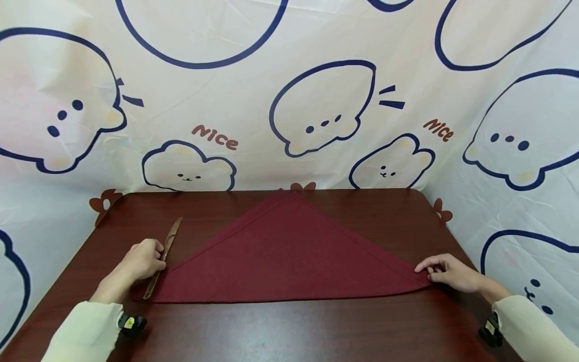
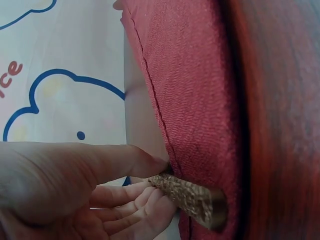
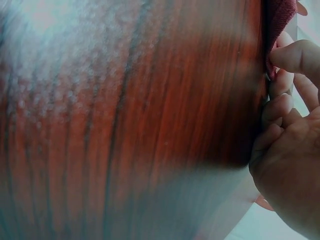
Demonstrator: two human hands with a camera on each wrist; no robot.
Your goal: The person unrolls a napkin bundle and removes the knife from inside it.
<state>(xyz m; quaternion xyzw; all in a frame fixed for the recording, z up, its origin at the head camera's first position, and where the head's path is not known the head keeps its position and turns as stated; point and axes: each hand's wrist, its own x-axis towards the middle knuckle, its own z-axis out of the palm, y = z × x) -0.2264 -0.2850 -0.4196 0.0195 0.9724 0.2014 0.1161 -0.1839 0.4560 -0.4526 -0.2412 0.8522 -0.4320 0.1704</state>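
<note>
A dark red cloth napkin [image 1: 289, 251], folded into a triangle, lies flat with its long edge toward me and its peak at the table's far edge. Across its left corner slants a table knife [image 1: 173, 232], blade pointing away and textured handle [image 2: 185, 195] toward me. My left hand [image 1: 142, 260] grips this knife between thumb and fingers. At the opposite end, my right hand [image 1: 454, 273] pinches the napkin's right corner; in the right wrist view, a strip of the red cloth [image 3: 281, 22] shows between thumb and fingers.
The dark brown wooden table [image 1: 289, 332] has rounded far corners. Behind it and along both sides hangs a pale curtain [image 1: 253, 100] printed with blue cartoon outlines. Each wrist carries a small black camera, such as the left one [image 1: 132, 324].
</note>
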